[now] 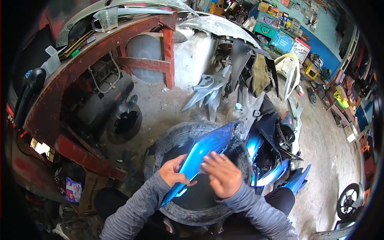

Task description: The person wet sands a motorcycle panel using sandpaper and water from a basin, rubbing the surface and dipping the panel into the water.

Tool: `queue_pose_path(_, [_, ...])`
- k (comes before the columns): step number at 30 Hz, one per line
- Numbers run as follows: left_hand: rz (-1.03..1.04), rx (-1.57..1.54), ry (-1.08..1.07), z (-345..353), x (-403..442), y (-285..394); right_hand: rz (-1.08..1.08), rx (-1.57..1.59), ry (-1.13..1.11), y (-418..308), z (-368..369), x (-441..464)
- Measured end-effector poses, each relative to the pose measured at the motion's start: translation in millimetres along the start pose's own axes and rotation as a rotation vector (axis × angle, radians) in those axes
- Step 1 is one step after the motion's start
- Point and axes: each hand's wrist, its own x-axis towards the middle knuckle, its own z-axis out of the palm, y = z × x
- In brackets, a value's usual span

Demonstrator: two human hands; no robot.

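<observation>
Holding a blue panel point(198, 154) aslant above the round basin point(196, 219), with its far tip over the basin's far right rim. Clasping the panel's left edge with the left hand point(175, 170); holding the right hand point(226, 178) unclenched and without a load, fingers spread along the panel's right side, impossible to tell whether touching or just above. Judging by this, probably rubbing or feeling over the surface by hand, hard to say which. For the next move, calling for a firm left grip and a light, flat right palm, without knocking the panel on the basin

Just beyond the basin, a clear bottle point(235, 113); farther beyond, grey panels point(207, 96). Close at the basin's right, blue bodywork point(267, 177), crowding that side and leaving little room for swinging the panel. Beyond the basin to the left, a black tank point(106, 88) under a red bench point(52, 98). Far right of the basin, a wheel point(347, 201)
</observation>
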Motion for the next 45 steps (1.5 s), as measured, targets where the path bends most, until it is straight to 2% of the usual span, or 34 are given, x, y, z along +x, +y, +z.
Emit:
queue_pose_path(3, [-0.01, -0.002, -0.002, 3.8, -2.2, -0.2, 0.189, -0.08, 0.093, 35.0, -5.1, 3.1])
queue_pose_path(10, [0.004, 0.004, -0.036, 1.0, -2.1, 1.4, 0.079, -0.039, 0.071, 25.6, -9.2, 2.8])
queue_pose_path(12, [-0.009, 0.009, -0.03, 3.1, -4.0, 2.5, 0.196, -0.012, 0.129, 49.5, -13.3, 6.3])
queue_pose_path(16, [-0.003, -0.053, -0.027, 0.6, -1.3, 1.3, 0.008, -0.058, 0.07, 10.4, -6.4, 8.7])
queue_pose_path(18, [-0.007, -0.053, -0.024, -1.2, -2.6, 1.2, 0.02, -0.022, 0.077, 18.4, -4.6, 4.7])
queue_pose_path(20, [-0.015, -0.006, -0.018, 0.5, -3.8, 1.7, 0.181, -0.085, 0.127, 57.1, -7.7, -0.3])
queue_pose_path(21, [-0.013, -0.009, -0.022, 1.8, -3.7, 2.8, 0.241, -0.02, 0.126, 64.0, -13.2, 3.1])
queue_pose_path(22, [-0.018, -0.01, -0.02, 2.4, -3.9, 4.7, 0.24, -0.025, 0.122, 60.6, -13.0, 1.0])
queue_pose_path(24, [-0.02, -0.017, -0.013, 1.0, -3.5, 5.7, 0.059, -0.105, 0.117, 42.1, -7.5, -0.3])
queue_pose_path(26, [-0.03, 0.021, -0.019, -2.8, -4.2, 4.8, 0.023, -0.066, 0.097, 39.4, -5.5, -0.2])
queue_pose_path(29, [-0.021, 0.028, -0.023, -2.2, -3.0, 3.4, 0.356, 0.101, 0.198, 81.4, -6.3, -3.8])
queue_pose_path(30, [-0.018, 0.03, -0.029, -2.8, -2.7, 3.4, 0.355, 0.095, 0.201, 79.8, -7.8, -4.4])
queue_pose_path(33, [-0.036, 0.007, -0.015, -6.6, -3.4, 6.1, 0.092, -0.051, 0.167, 57.0, -5.3, -3.9])
queue_pose_path(36, [-0.061, 0.082, -0.018, -3.7, -6.0, 5.6, 0.228, -0.041, 0.229, 76.3, -1.4, -6.4])
queue_pose_path(37, [-0.057, 0.054, -0.006, -0.7, -5.9, 4.5, 0.368, 0.064, 0.184, 78.9, -6.5, -2.4])
queue_pose_path(38, [-0.049, 0.028, 0.004, 1.6, -4.4, 3.8, 0.369, 0.058, 0.184, 73.9, -8.0, -1.4])
queue_pose_path(41, [-0.052, -0.017, 0.033, -0.1, -2.8, 2.7, 0.105, -0.059, 0.148, 43.5, -1.2, 4.3])
queue_pose_path(45, [-0.068, 0.102, -0.018, 0.6, -4.1, 6.4, 0.249, -0.063, 0.173, 60.9, -4.9, -1.2])
